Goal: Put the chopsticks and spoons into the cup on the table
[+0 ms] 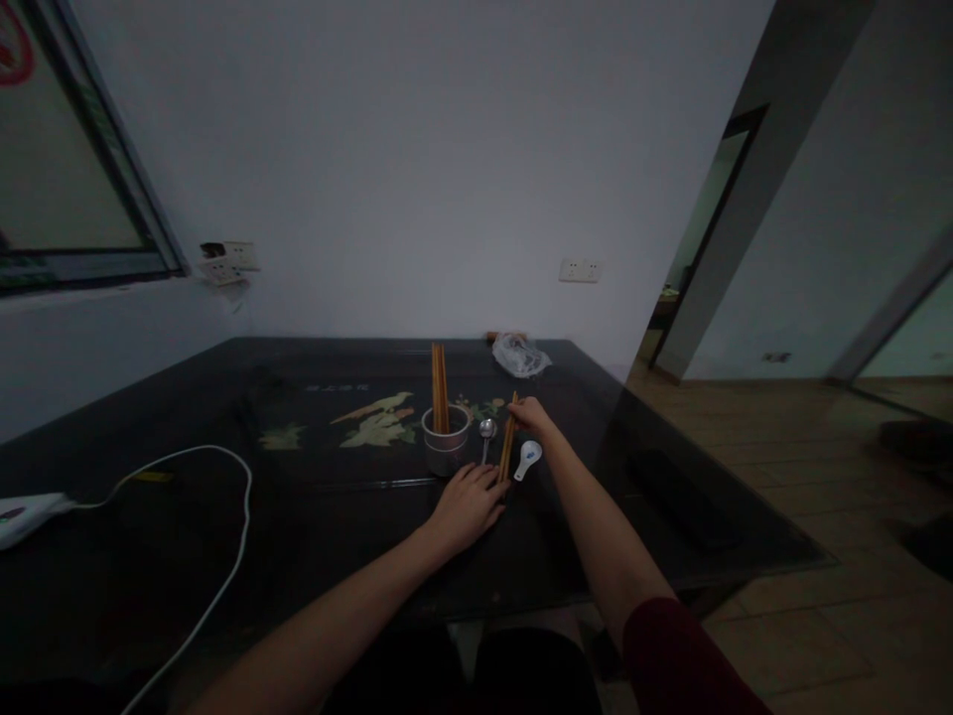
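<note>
Utensils on dark table (328, 531): chopsticks (508, 444), yellow-brown wood, held side by side, exact no. unclear, long axis running approx. near edge to far edge, far ends tipped slightly twd R edge; metal spoon (487, 429), shiny, just L of these, bowl twd far edge, handle twd near edge; white spoon (529, 453), short, w/ blue mark in bowl, just R, handle angled twd near edge & slightly L; metal pot (445, 455), round, grey, open-topped, upright, farthest L of group, w/ chopstick bundle (441, 387) standing inside, tops above rim, leaning slightly twd L edge
</note>
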{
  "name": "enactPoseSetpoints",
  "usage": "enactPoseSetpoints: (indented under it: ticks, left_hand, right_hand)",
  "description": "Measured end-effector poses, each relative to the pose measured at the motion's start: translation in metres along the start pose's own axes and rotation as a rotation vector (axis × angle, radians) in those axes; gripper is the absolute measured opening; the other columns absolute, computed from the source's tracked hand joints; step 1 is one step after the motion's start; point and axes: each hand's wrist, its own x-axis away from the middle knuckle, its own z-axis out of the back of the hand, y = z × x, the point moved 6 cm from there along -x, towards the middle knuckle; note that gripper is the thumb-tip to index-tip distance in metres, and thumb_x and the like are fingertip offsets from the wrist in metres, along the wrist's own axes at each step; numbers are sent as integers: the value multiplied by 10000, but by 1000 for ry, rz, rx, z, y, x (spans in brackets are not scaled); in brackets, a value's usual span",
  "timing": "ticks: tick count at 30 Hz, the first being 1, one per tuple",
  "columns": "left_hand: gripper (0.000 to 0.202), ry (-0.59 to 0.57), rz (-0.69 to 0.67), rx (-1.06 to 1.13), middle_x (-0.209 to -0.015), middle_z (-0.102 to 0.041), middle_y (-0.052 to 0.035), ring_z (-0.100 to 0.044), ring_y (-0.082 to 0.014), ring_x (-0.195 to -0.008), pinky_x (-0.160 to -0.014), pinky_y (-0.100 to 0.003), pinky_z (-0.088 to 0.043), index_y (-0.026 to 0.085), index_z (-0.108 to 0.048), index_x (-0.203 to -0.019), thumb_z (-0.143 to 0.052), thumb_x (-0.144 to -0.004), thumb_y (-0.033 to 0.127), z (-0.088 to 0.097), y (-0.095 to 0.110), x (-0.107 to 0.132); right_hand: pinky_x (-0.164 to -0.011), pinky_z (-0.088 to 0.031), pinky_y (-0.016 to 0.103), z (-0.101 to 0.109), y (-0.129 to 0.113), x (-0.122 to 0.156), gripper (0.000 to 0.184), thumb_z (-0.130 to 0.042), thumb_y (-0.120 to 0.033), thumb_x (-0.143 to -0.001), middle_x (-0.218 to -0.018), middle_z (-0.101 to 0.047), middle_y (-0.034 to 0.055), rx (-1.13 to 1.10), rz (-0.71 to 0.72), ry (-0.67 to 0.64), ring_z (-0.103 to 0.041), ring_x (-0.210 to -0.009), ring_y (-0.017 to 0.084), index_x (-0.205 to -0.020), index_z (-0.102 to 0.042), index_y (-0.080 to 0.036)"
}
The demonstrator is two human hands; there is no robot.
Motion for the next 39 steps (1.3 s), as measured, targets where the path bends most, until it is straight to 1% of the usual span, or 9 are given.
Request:
enactPoseSetpoints:
  ticks: [6,11,15,19,23,26,29,35,39]
  left_hand:
    - [343,14,15,7,-1264,-576,-91,-481,-239,-1212,-1048,-429,-330,221,-576,-1182,-563,-841,250,6,0,1]
    - [237,49,35,109,-1228,-611,-60,-501,-236,-1191,-1008,-411,-390,222,-647,-1063,-517,-865,225,27,-6,3]
    - [217,191,137,343,-1077,-671,-50,-606,-182,-1003,-909,-334,-471,203,-638,-1031,-483,-879,212,52,-18,4]
    - [223,334,260,625,-1003,-668,-44,-633,-144,-823,-743,-265,-517,184,-580,-1069,-497,-872,247,66,-28,5]
    - [261,361,294,739,-997,-673,-49,-637,-149,-806,-717,-258,-517,173,-582,-1077,-549,-847,292,66,-31,4]
    - [205,341,297,735,-890,-693,-45,-639,-162,-781,-715,-264,-511,154,-640,-970,-567,-834,289,64,-33,3]
    - [175,319,303,715,-842,-703,-45,-639,-163,-747,-707,-265,-507,145,-665,-888,-570,-828,279,62,-35,2]
    - [175,261,264,669,-816,-705,-30,-636,-157,-730,-686,-249,-493,153,-682,-883,-585,-819,283,57,-34,1]
    - [182,250,259,649,-827,-709,-34,-636,-159,-740,-708,-255,-491,153,-689,-889,-584,-824,286,55,-33,1]
  right_hand:
    - [-473,-434,149,5,-9,19,179,-604,-263,-807,-574,-606,2,-240,99,-118,-505,-449,52,-718,-604,-108]
    - [-503,-436,160,9,-20,41,223,-701,-317,-712,-589,-597,-11,-447,238,-220,-514,-491,57,-691,-610,-114]
    - [-501,-431,183,17,-41,70,321,-735,-402,-651,-611,-602,-20,-526,393,-241,-521,-496,69,-776,-637,-122]
    - [-497,-432,203,22,-72,110,333,-705,-439,-688,-635,-604,-18,-511,576,-271,-525,-510,86,-817,-637,-140]
    - [-526,-441,211,20,-92,142,274,-670,-419,-737,-683,-610,-5,-426,710,-257,-536,-556,98,-794,-633,-153]
    - [-541,-438,212,17,-97,154,252,-642,-407,-769,-698,-605,1,-312,788,-222,-535,-586,106,-800,-643,-157]
    - [-567,-451,220,14,-96,157,258,-628,-406,-785,-749,-621,14,-266,812,-230,-551,-623,116,-855,-654,-159]
    - [-590,-464,222,12,-89,155,222,-643,-375,-782,-774,-607,12,-247,831,-298,-566,-662,125,-828,-650,-158]
    - [-617,-476,225,12,-87,153,214,-652,-368,-775,-767,-604,12,-215,824,-291,-578,-710,139,-834,-650,-163]
